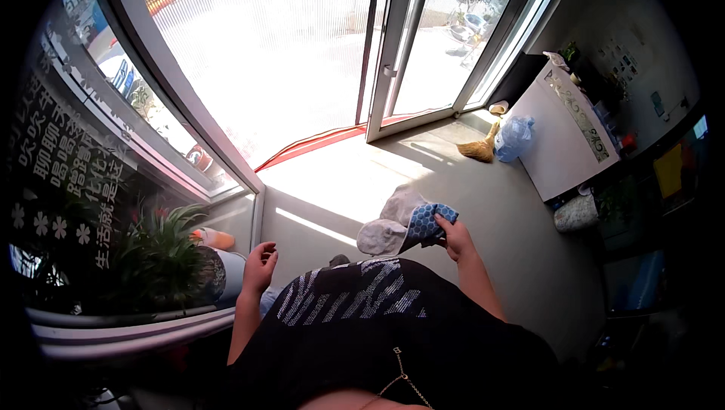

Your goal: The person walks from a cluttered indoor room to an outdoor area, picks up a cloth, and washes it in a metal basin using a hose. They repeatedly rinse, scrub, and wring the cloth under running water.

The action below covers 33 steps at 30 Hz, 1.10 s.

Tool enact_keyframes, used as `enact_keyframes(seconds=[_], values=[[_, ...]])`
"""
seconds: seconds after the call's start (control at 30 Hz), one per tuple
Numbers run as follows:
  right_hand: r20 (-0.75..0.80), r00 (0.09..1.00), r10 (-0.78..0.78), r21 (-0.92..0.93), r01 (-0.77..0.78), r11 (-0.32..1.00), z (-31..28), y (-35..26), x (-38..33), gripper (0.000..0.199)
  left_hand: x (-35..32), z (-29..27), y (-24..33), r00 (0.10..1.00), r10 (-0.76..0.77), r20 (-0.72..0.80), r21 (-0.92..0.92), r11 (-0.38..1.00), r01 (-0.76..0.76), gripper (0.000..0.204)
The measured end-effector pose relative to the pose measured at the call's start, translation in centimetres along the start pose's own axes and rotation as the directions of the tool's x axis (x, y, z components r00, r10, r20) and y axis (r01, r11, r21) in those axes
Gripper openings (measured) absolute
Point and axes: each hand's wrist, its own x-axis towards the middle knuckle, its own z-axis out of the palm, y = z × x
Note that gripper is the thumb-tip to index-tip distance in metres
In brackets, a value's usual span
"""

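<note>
My right hand (455, 236) grips a cloth at its blue, hexagon-patterned part (432, 221), the thumb lying on top. Pale grey, rounded flaps of the cloth (383, 236) hang out to the left, over the floor. Whether it is one folded piece or two together, I cannot tell. Off to the left, my left hand (260, 265) hovers with loosely bent fingers and nothing in them. It is nearest to the white planter (232, 274) with a leafy green plant (170, 255).
Ahead, a doorway with a sheer ribbed curtain (264, 47) stands beside an open glass door (445, 40). A straw broom (477, 150) and a blue plastic bag (516, 137) rest against a white counter (555, 131) at right. Lettered glass (83, 176) lines the left side.
</note>
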Motion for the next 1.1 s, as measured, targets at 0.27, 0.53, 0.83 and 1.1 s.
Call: enact_keyframes(seconds=[0.27, 0.53, 0.83, 1.1], values=[[-0.037, 0.999, -0.015, -0.043, 0.014, 0.999, 6.0, -9.8, 15.7, 0.027, 35.3, 1.0, 20.4, 0.891, 0.407, 0.202, 0.201, 0.873, -0.444, 0.032], [0.057, 0.987, -0.148, -0.204, 0.157, 0.966, 14.0, -18.3, 46.4, 0.039, 66.4, 6.7, 31.7, 0.806, 0.409, 0.428, 0.216, 0.82, -0.53, 0.034], [0.404, 0.857, -0.32, -0.179, 0.417, 0.891, 42.9, -43.8, 67.3, 0.037, 96.2, 0.3, 33.1, 0.918, 0.363, 0.156, -0.042, 0.931, -0.361, 0.051], [0.009, 0.91, -0.414, 0.066, 0.413, 0.908, 44.4, -49.2, 88.6, 0.021, 115.8, -12.3, 35.8, 0.446, 0.435, -0.782, 0.211, 0.858, -0.467, 0.094]])
